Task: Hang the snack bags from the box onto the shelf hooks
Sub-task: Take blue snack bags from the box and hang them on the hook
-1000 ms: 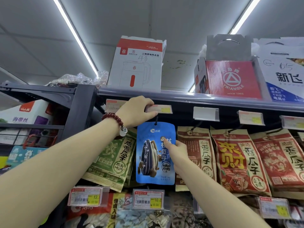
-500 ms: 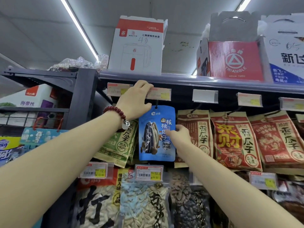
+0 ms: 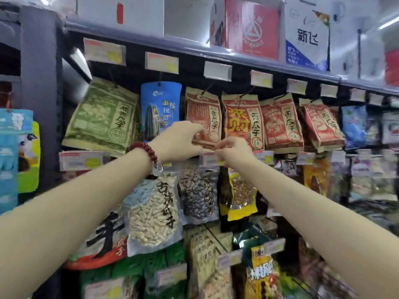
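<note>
Here the blue snack bag (image 3: 160,108) hangs on its hook under the top shelf (image 3: 248,61), between a green bag (image 3: 101,115) and a brown-red bag (image 3: 204,117), and no hand touches it. The left hand (image 3: 179,140), with a red bead bracelet (image 3: 146,151) on the wrist, is half open with fingers at the lower edge of the brown-red bag. The right hand (image 3: 234,148) pinches its fingertips near a price tag (image 3: 210,158); I cannot tell if it holds anything.
</note>
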A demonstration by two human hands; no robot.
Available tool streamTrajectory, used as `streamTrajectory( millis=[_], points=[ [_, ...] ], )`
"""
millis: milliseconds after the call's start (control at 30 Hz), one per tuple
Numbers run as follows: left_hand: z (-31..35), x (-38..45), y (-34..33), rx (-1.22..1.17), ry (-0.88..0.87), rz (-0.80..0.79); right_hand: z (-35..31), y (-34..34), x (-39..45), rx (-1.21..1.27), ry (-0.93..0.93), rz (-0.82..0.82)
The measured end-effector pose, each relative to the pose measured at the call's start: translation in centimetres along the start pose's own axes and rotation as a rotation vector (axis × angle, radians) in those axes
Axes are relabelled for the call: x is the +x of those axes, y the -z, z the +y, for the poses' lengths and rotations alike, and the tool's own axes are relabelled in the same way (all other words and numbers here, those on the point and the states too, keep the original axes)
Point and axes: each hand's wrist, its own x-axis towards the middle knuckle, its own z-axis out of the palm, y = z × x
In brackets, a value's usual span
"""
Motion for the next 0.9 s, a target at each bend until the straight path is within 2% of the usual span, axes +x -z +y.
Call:
streamTrajectory(
  millis=[267,400,733,900],
  points=[
    [10.7,-2.6,-9.5,-0.351,-0.142,-0.201,7.7,8.1,-9.8,-0.297,-0.143,0.067],
    [17.6,-3.8,-13.3,-0.421,-0.211,-0.278,11.6,13.9,-15.3,-0.372,-0.268,0.125],
    [39.4,-4.3,-19.9,-0.651,-0.344,-0.387,21.3,30.6,-28.0,-0.490,-0.525,0.215],
    [49.9,-6.2,-24.6,-0.734,-0.400,-0.479,27.6,36.6,-33.9,-0.501,-0.677,0.283]
  ],
)
